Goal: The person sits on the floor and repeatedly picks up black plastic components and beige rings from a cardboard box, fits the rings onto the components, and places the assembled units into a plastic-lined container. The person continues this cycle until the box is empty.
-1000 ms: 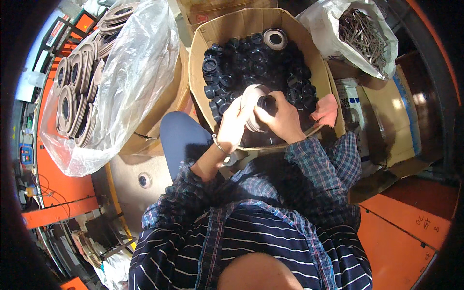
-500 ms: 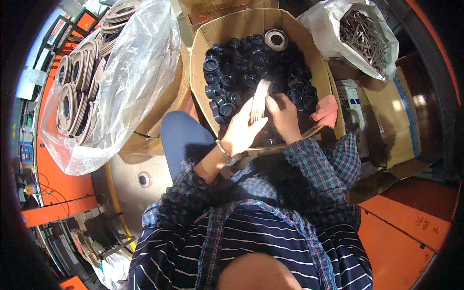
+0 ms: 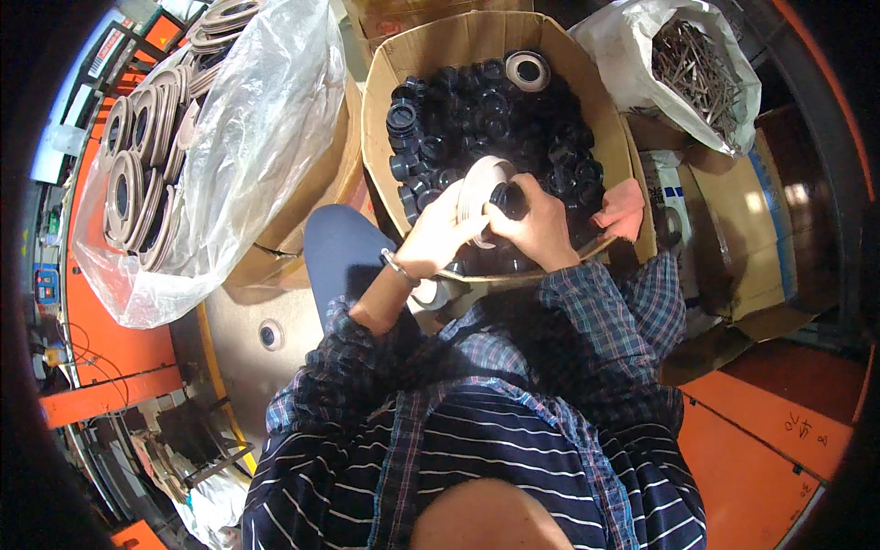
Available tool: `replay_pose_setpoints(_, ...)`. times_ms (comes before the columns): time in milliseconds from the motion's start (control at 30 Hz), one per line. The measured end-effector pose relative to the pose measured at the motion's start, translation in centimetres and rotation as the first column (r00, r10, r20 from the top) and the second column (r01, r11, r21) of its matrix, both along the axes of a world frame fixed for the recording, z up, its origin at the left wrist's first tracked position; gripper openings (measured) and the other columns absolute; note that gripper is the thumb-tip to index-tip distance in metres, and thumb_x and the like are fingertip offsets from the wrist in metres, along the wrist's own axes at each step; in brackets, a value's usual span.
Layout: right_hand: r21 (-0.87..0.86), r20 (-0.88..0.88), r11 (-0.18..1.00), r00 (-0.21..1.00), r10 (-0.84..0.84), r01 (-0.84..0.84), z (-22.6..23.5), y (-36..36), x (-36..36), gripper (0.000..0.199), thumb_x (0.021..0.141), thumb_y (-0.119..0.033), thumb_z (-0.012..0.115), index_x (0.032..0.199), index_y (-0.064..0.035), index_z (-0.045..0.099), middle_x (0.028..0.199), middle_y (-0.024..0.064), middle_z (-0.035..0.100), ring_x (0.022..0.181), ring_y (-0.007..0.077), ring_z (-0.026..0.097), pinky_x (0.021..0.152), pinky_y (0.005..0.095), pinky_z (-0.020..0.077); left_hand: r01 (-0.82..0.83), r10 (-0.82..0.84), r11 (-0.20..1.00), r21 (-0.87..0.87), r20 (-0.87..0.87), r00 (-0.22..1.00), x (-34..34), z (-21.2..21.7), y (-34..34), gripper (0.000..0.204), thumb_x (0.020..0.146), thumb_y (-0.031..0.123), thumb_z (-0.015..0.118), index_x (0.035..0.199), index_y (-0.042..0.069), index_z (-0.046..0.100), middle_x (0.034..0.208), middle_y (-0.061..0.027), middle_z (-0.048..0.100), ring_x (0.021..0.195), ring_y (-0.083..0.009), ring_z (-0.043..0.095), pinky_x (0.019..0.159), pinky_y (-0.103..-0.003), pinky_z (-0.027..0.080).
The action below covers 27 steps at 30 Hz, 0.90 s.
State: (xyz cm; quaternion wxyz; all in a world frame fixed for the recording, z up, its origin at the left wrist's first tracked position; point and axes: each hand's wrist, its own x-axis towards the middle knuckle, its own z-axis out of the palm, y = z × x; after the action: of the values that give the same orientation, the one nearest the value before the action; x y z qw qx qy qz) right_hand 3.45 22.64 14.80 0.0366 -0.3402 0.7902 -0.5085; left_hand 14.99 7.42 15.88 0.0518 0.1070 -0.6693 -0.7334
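Note:
My left hand point(image 3: 434, 231) is closed round a small stack of pale beige rings point(image 3: 480, 181), tilted on edge above the open cardboard box. In my right hand point(image 3: 543, 225) is a black round plastic cap point(image 3: 510, 200), pinched against the right side of the rings. Fingers partly hide where cap and rings meet. Below both hands, many black caps point(image 3: 477, 110) fill the cardboard box point(image 3: 378, 137). One beige ring with a black centre point(image 3: 527, 71) lies on the caps at the box's far side.
Left stands a clear plastic bag point(image 3: 266, 137) of stacked beige rings point(image 3: 124, 197) in a carton. A white sack point(image 3: 619, 41) of thin metal strips point(image 3: 692, 73) is at far right. A pink cloth point(image 3: 621, 209) hangs over the box rim. Another ring point(image 3: 270, 335) lies on the floor.
The ring stack has turned from nearly edge-on to show more of its face. A black cap now shows in my right hand beside it. My left hand has shifted slightly left.

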Motion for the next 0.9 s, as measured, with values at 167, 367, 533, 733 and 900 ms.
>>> replay_pose_setpoints(167,-0.114,0.84,0.981,0.543,0.01,0.158,-0.3,-0.3,-0.3,0.053,0.092,-0.053,0.059,0.097,-0.0003,0.066,0.075,0.012,0.065,0.058,0.0202,0.062,0.049,0.0337,0.0504,-0.064,0.036,0.906,-0.418,-0.074,0.997,-0.3,-0.5,3.1,0.064,0.092,0.013,0.065,0.148,0.003,0.036,0.134,-0.0203,0.056,0.121,-0.0299,0.057,0.103,-0.037,0.045)
replay_pose_setpoints(367,0.261,0.281,0.965,0.956,-0.08,0.004,1.0,1.0,-1.6,0.064,0.086,-0.058,0.066,0.118,-0.0031,0.06,0.085,0.0148,0.067,0.078,0.0309,0.067,0.069,0.0383,0.0543,-0.185,0.199,0.952,0.244,-0.035,0.979,-1.1,-1.2,1.2,0.047,0.093,0.013,0.067,0.135,-0.001,0.051,0.124,-0.0073,0.061,0.113,-0.0164,0.058,0.101,-0.032,0.045)
replay_pose_setpoints(533,0.073,-0.109,0.983,0.979,0.173,-0.166,0.9,1.2,-1.0,0.065,0.073,-0.031,0.083,0.128,-0.007,0.057,0.116,0.0169,0.064,0.105,0.0315,0.065,0.088,0.0386,0.0527,-0.125,0.143,0.903,0.41,-0.015,0.99,-0.5,-0.6,0.1,0.047,0.094,0.015,0.068,0.135,0.0,0.051,0.123,-0.0068,0.061,0.112,-0.0129,0.057,0.098,-0.031,0.047)
replay_pose_setpoints(733,-0.187,0.626,0.981,0.776,0.082,0.047,-1.4,-0.4,-0.7,0.045,0.09,-0.038,0.067,0.118,-0.0039,0.059,0.091,0.0082,0.067,0.075,0.0176,0.064,0.062,0.0319,0.0517,-0.177,0.127,0.924,-0.34,-0.163,0.978,-0.4,-0.4,3.5,0.056,0.096,0.006,0.059,0.147,0.003,0.038,0.118,-0.016,0.064,0.094,-0.0199,0.067,0.084,-0.033,0.055)
replay_pose_setpoints(900,-0.315,0.924,0.934,0.281,0.261,0.168,-0.5,0.0,0.1,0.05,0.106,-0.051,0.031,0.128,-0.0109,0.051,0.093,0.0043,0.065,0.059,0.0104,0.057,0.043,0.0231,0.0443,-0.339,-0.142,0.599,-0.725,-0.513,0.846,0.5,0.0,3.7,0.068,0.093,0.004,0.059,0.154,0.002,0.027,0.136,-0.0221,0.054,0.12,-0.0298,0.06,0.104,-0.039,0.046)
